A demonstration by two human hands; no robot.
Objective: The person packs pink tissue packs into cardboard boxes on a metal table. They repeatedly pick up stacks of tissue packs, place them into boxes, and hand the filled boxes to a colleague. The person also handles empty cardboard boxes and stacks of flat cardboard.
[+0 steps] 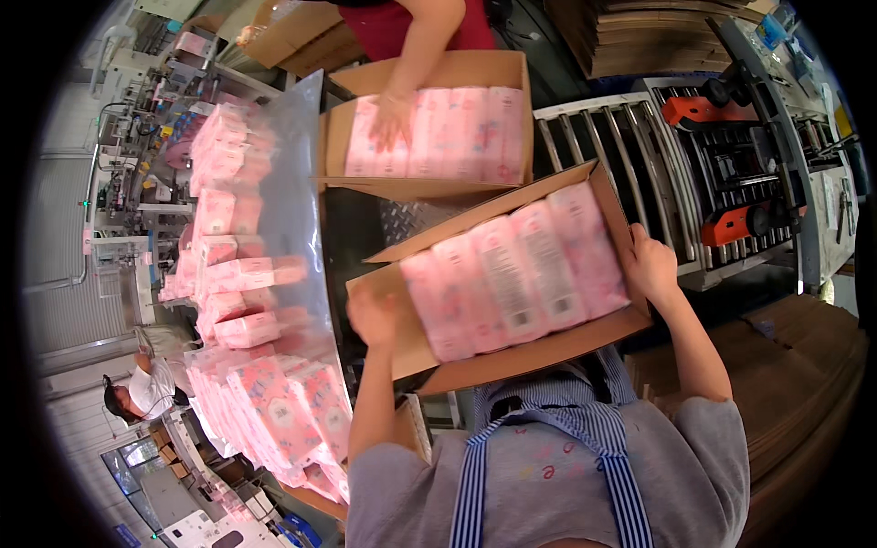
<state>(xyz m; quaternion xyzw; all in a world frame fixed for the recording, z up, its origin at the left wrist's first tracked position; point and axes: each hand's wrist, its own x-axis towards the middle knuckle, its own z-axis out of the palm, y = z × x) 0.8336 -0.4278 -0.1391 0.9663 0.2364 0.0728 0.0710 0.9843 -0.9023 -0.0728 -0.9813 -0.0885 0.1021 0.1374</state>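
Observation:
In front of me an open cardboard box [557, 345] sits tilted, its right end higher in view than its left. A row of pink soft tissue packs [498, 269] fills it, some with printed panels facing up. My left hand [373, 315], slightly blurred, is closed at the box's left end flap. Round the right end's edge, my right hand [652, 265] has its fingers curled over the cardboard. Just beyond stands a second open box [438, 187] of similar pink packs, where a co-worker's hand [393, 119] lies on the packs.
Left of the boxes, many loose pink packs [274, 402] are heaped along a metal table [301, 183]. A roller conveyor [603, 137] runs off to the right. Flat cardboard [758, 365] is stacked at the lower right. Another person [151, 388] is farther off at left, near machinery.

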